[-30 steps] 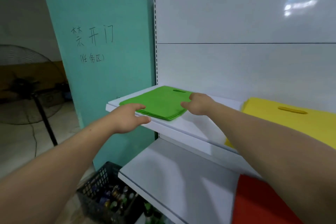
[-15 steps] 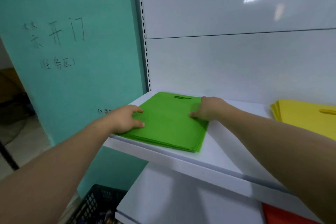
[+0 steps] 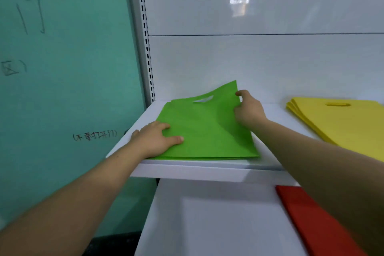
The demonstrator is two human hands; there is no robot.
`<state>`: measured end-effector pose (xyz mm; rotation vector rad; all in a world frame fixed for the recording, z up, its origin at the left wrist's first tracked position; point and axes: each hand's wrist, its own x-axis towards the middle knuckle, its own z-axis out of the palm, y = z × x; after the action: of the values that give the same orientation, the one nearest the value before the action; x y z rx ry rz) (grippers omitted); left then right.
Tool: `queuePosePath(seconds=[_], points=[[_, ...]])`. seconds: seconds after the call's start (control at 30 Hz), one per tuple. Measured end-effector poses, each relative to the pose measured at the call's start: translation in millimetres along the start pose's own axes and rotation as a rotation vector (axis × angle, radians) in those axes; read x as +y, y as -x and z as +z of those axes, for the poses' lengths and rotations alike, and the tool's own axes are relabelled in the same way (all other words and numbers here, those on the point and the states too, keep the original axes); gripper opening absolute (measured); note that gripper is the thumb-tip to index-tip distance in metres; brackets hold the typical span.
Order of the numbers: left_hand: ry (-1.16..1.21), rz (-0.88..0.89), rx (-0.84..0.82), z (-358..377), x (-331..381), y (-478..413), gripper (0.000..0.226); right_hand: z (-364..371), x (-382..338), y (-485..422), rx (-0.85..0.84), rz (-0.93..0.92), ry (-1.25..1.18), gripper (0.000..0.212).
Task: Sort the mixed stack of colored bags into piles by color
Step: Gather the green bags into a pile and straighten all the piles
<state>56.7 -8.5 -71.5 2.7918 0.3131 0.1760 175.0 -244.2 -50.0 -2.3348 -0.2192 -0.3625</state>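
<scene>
A pile of green bags (image 3: 207, 131) lies at the left end of the upper white shelf (image 3: 207, 169). My left hand (image 3: 156, 138) presses flat on the pile's near left corner. My right hand (image 3: 248, 108) grips the right edge of the top green bag near its handle cut-out, and that far corner is lifted off the pile. A pile of yellow bags (image 3: 340, 122) lies to the right on the same shelf. Red bags (image 3: 311, 220) lie on the lower shelf at the right, partly hidden by my right forearm.
A teal wall panel (image 3: 68, 68) with handwritten characters stands to the left of the shelving. The white back panel (image 3: 249, 58) and a slotted upright (image 3: 146, 48) close the rear. The lower white shelf (image 3: 207, 224) stretches below.
The camera has come closer to the shelf. My right hand has closed on the top green bag's right edge and raised its far corner. My left hand stays on the near left corner.
</scene>
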Motion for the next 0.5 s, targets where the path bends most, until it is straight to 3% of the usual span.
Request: queuePosePath(seconds=[0.2, 0.4, 0.5], points=[[0.018, 0.056, -0.019, -8.9, -2.8, 6.7, 0.081, -33.1, -20.0, 40.0, 0.273, -0.278, -0.152, 0.038], [0.694, 0.158, 0.059, -25.0, 32.1, 21.8, 0.058, -90.2, -17.6, 78.8, 0.533, -0.308, -0.265, 0.035], [0.921, 0.220, 0.042, -27.6, 63.6, 37.9, 0.043, -129.2, -6.8, 98.8, 0.634, -0.278, -0.268, 0.036]])
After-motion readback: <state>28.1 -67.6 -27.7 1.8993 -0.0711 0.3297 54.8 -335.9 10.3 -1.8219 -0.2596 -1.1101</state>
